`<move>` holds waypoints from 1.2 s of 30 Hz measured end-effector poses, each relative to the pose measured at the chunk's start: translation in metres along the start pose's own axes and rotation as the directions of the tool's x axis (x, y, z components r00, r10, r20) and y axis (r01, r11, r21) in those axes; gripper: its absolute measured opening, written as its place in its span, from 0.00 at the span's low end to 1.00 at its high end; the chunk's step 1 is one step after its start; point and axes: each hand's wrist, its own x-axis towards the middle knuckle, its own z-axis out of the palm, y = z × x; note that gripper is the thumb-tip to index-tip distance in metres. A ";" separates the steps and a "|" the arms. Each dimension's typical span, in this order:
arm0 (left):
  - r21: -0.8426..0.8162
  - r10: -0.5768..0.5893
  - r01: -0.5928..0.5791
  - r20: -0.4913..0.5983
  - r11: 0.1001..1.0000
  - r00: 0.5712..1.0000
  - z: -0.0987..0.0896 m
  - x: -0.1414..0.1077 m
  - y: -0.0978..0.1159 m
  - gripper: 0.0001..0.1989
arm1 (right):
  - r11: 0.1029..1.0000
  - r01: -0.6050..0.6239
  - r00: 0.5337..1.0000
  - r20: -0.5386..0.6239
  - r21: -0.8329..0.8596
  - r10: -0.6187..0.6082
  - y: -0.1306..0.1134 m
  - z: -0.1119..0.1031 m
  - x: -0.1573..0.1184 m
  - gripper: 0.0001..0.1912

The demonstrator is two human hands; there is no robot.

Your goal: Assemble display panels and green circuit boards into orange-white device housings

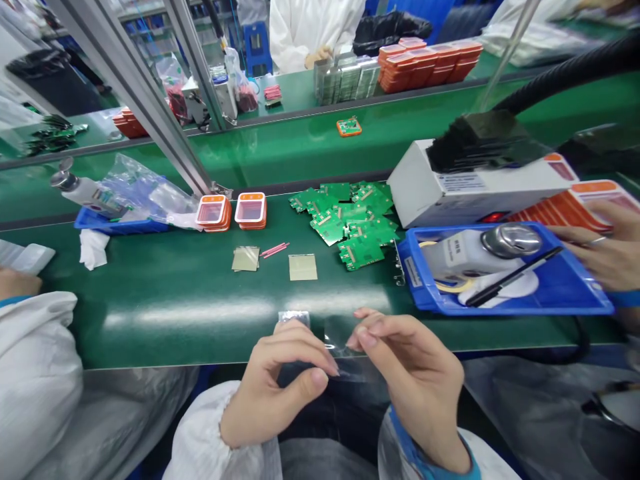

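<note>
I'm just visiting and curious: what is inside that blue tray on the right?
The blue tray holds a grey metal-capped bottle, a black pen and a tape roll partly hidden under the bottle.

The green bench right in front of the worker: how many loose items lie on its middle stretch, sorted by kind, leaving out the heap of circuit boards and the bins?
Orange-rimmed trays: 2 stacks
Pale square sheets: 2
Pink sticks: 2, lying together
Clear film pinched by left hand and right hand: 1
Total: 7
</note>
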 end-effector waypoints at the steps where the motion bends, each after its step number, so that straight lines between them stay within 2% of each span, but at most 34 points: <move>1: 0.021 0.013 -0.013 -0.001 1.000 1.000 0.000 -0.001 0.000 0.06 | 1.000 -0.005 1.000 0.007 0.004 0.005 0.000 0.000 0.000 0.04; 5: 0.115 0.031 -0.029 -0.012 0.993 0.999 0.001 -0.003 0.000 0.06 | 0.999 -0.024 0.999 0.026 -0.032 0.025 0.004 -0.001 0.000 0.04; 8: 0.213 0.036 -0.024 -0.052 0.977 0.998 0.001 -0.003 0.001 0.06 | 0.986 -0.019 0.999 0.033 -0.166 0.025 0.008 -0.001 -0.001 0.03; 11: 0.296 0.036 -0.003 -0.106 0.955 0.994 0.002 -0.003 0.002 0.06 | 0.908 0.111 0.989 -0.044 -0.405 -0.140 0.010 -0.002 -0.004 0.04; 12: 0.309 0.034 0.003 -0.115 0.951 0.993 0.003 -0.003 0.003 0.06 | 0.863 0.174 0.978 -0.023 -0.474 -0.210 0.008 -0.003 -0.006 0.05; 14: 0.319 0.031 0.008 -0.117 0.948 0.993 0.005 -0.002 0.003 0.06 | 0.782 0.315 0.947 0.122 -0.538 -0.297 0.004 -0.004 -0.008 0.07; 16: 0.317 0.035 0.001 -0.110 0.949 0.993 0.007 -0.001 0.002 0.06 | 0.725 0.422 0.907 0.251 -0.544 -0.339 -0.001 -0.004 -0.009 0.07; 17: 0.314 0.040 -0.003 -0.111 0.949 0.993 0.007 -0.001 0.002 0.06 | 0.705 0.449 0.893 0.278 -0.549 -0.353 -0.003 -0.004 -0.009 0.07; 20: 0.319 0.057 -0.017 -0.119 0.948 0.991 0.010 -0.001 0.002 0.06 | 0.691 0.462 0.887 0.278 -0.556 -0.369 -0.006 -0.003 -0.009 0.05; 26: 0.347 0.066 -0.018 -0.126 0.938 0.990 0.010 0.000 0.002 0.06 | 0.719 0.509 0.857 0.359 -0.473 -0.370 -0.004 -0.003 -0.008 0.07; 36: 0.352 0.085 -0.035 -0.128 0.936 0.988 0.011 0.000 -0.003 0.05 | 0.733 0.501 0.858 0.374 -0.460 -0.352 -0.003 -0.003 -0.008 0.07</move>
